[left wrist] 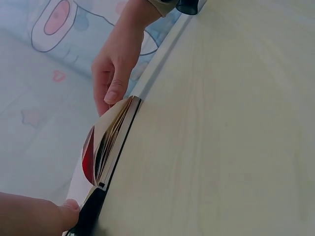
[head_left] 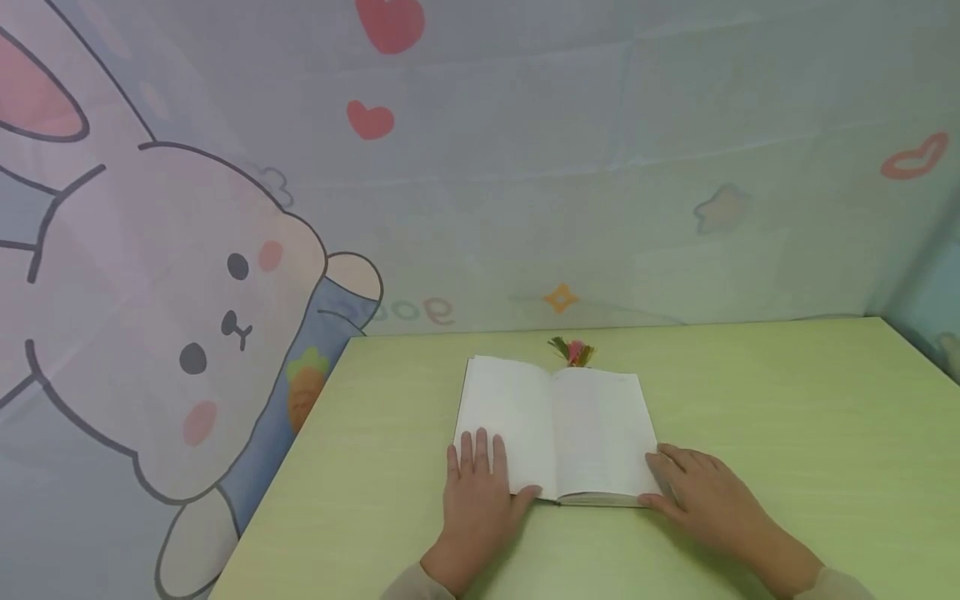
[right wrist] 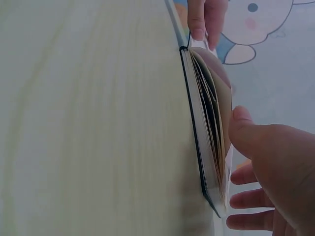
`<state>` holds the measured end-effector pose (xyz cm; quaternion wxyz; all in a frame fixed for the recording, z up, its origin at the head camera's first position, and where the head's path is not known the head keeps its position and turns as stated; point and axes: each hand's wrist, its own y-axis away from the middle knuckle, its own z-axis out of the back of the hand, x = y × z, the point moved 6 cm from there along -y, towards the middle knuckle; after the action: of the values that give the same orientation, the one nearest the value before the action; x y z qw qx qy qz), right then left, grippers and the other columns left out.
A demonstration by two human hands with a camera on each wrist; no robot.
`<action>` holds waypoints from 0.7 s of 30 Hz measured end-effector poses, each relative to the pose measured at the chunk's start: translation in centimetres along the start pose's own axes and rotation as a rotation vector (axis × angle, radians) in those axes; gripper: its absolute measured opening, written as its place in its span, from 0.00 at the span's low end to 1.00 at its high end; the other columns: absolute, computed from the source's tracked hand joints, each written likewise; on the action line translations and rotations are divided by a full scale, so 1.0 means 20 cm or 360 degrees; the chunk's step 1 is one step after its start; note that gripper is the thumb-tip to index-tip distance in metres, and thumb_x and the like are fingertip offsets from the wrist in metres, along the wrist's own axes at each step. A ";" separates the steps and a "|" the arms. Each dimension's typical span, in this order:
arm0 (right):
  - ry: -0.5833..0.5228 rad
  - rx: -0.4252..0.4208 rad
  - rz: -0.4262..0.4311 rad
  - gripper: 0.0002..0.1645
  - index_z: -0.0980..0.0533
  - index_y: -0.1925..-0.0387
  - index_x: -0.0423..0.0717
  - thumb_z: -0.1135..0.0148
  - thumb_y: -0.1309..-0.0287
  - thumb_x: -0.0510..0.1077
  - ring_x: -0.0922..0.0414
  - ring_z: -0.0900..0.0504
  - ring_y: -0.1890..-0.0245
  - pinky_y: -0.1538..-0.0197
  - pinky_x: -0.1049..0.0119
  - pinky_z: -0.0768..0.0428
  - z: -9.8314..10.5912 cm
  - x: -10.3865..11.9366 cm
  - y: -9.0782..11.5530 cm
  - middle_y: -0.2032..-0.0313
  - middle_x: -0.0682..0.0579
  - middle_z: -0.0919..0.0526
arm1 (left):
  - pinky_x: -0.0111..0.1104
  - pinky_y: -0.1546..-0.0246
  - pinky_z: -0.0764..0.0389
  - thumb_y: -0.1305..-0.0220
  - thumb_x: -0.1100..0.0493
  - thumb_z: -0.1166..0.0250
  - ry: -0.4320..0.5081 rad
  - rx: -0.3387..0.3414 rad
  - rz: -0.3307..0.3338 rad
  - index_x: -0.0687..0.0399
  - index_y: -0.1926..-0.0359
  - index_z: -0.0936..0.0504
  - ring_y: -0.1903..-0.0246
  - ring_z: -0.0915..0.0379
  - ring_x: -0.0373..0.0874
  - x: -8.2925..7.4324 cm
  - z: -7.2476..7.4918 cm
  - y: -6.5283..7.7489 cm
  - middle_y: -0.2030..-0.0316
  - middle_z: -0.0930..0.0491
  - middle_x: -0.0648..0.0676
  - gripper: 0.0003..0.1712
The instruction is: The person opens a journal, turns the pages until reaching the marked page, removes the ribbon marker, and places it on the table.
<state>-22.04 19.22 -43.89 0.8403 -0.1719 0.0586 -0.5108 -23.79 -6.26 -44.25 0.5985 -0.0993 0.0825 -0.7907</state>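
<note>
An open book (head_left: 600, 433) with blank white pages lies on the table. My left hand (head_left: 480, 500) rests flat on the lower left page, fingers straight and thumb out toward the bottom edge. At the right edge, my right hand (head_left: 705, 500) touches the book near its lower corner. In the right wrist view, that hand's thumb (right wrist: 242, 118) lies against the page edge while its other fingers are spread apart. The right-hand pages (left wrist: 110, 137) bulge up from the thick block, and a red and dark patch shows among them in the left wrist view.
A tassel (head_left: 576, 352) in green and pink sticks out past the book's top edge. The light green table (head_left: 787, 392) meets a cloth backdrop (head_left: 525, 208) printed with hearts and a large cartoon rabbit on the left.
</note>
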 end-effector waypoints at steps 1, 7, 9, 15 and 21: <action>0.0002 0.0012 0.0007 0.34 0.24 0.50 0.39 0.38 0.47 0.62 0.43 0.26 0.49 0.49 0.47 0.29 0.00 0.00 0.00 0.49 0.40 0.24 | 0.53 0.38 0.47 0.40 0.28 0.53 0.0034 0.0036 0.0030 0.64 0.36 0.36 0.36 0.47 0.63 0.01 -0.01 0.00 0.37 0.38 0.67 0.48; -0.0037 0.0022 0.0040 0.34 0.23 0.51 0.39 0.36 0.49 0.61 0.42 0.25 0.50 0.50 0.47 0.29 -0.02 -0.02 0.02 0.49 0.39 0.24 | 0.52 0.44 0.36 0.40 0.29 0.53 0.0142 0.0132 0.0116 0.65 0.37 0.35 0.38 0.42 0.62 0.02 -0.05 0.00 0.38 0.36 0.66 0.47; -0.0057 0.0005 0.0059 0.33 0.23 0.52 0.39 0.35 0.51 0.60 0.43 0.25 0.50 0.50 0.47 0.29 -0.02 -0.01 0.02 0.49 0.39 0.24 | 0.52 0.45 0.35 0.40 0.29 0.53 0.0161 0.0145 0.0125 0.65 0.37 0.35 0.38 0.42 0.62 0.02 -0.06 0.01 0.38 0.36 0.66 0.47; -0.0052 -0.0068 0.0138 0.28 0.21 0.55 0.41 0.32 0.52 0.57 0.44 0.24 0.52 0.52 0.49 0.27 -0.02 0.01 0.01 0.50 0.41 0.23 | 0.51 0.46 0.33 0.39 0.30 0.52 0.0231 0.0205 0.0150 0.66 0.36 0.36 0.38 0.42 0.62 0.02 -0.07 0.01 0.37 0.37 0.66 0.47; -0.0005 -0.0208 0.0265 0.16 0.19 0.63 0.43 0.30 0.54 0.47 0.46 0.21 0.56 0.55 0.50 0.25 0.02 0.03 0.01 0.55 0.43 0.20 | 0.51 0.49 0.31 0.39 0.30 0.53 0.0227 0.0212 0.0155 0.66 0.36 0.36 0.38 0.42 0.62 0.01 -0.09 0.01 0.37 0.37 0.66 0.47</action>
<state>-21.44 18.88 -43.65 0.8669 -0.2216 0.1046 -0.4341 -24.14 -6.55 -45.98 0.6340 0.0014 0.0769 -0.7695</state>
